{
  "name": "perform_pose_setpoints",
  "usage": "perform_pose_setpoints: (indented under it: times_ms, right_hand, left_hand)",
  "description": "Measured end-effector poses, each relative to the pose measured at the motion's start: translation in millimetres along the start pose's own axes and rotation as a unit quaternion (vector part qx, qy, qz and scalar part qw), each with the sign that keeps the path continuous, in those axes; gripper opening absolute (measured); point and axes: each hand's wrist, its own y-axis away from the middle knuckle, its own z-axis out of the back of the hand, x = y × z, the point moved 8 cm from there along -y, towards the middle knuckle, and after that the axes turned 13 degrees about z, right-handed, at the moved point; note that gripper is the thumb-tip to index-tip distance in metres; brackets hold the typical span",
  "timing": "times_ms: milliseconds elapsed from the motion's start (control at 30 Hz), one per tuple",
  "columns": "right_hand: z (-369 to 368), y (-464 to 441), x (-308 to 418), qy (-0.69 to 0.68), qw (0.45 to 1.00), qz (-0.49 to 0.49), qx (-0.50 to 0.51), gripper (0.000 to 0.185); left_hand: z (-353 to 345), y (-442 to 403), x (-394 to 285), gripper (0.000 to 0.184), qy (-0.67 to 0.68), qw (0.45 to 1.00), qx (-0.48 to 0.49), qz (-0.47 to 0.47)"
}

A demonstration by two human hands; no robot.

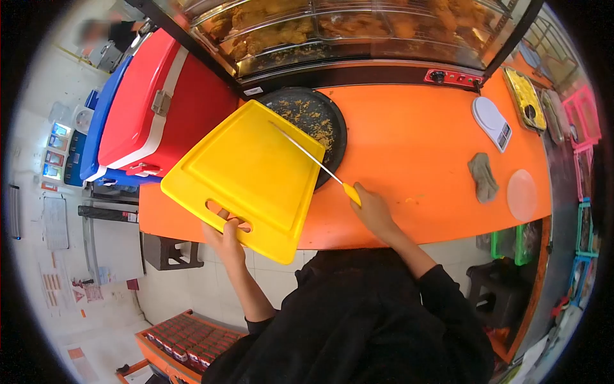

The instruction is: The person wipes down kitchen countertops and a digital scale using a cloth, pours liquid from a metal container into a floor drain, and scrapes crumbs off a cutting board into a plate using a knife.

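Note:
My left hand [226, 243] grips a yellow cutting board [240, 169] by its handle slots, fingers showing through the holes. The board is tilted, its far end over a round black tray [341, 131] scattered with golden crumbs [313, 121]. In my right hand [375, 212] is a knife [351, 193] with a yellow handle; its thin metal blade appears nearly edge-on. The blade lies across the board's right side, pointing toward its far edge. Part of the tray is hidden under the board.
A glass display case [358, 70] with fried food stands at the back of the orange table [396, 141]. Red and blue cool boxes [144, 96] sit at the left. On the right are a white scale [491, 121], a grey cloth [483, 178] and a pale round lid [522, 195].

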Motion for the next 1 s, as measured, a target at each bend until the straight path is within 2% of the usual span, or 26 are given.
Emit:
perform_pose_setpoints:
  times_ms: [100,300,400,600,900,1000]
  right_hand:
    - [17.6,1.0,-14.9,0.040,0.995,-0.094,0.011,0.029]
    - [107.4,38.2,-16.4,0.168,0.984,-0.055,-0.006,0.035]
    - [132.0,47.8,-12.9,0.205,0.975,-0.073,0.039,0.035]
    - [137.8,42.7,-1.4,0.233,0.964,-0.076,0.099,0.037]
    - [129.2,18.1,1.2,0.343,0.931,-0.028,0.125,0.037]
    - [122.1,22.2,-19.2,0.311,0.944,-0.004,0.110,0.035]
  left_hand:
    - [1.8,0.8,0.2,0.058,0.002,1.000,-0.009,-0.003]
    - [8.8,-4.2,6.7,0.058,-0.006,1.000,-0.008,0.007]
    - [14.0,-9.2,14.5,0.058,0.011,1.000,0.012,0.023]
    - [18.3,-11.3,18.1,0.058,0.006,0.999,0.006,0.030]
    - [9.9,-9.5,8.8,0.061,0.000,0.999,0.020,0.043]
    - [15.3,-16.4,17.7,0.060,0.004,0.999,0.025,0.045]
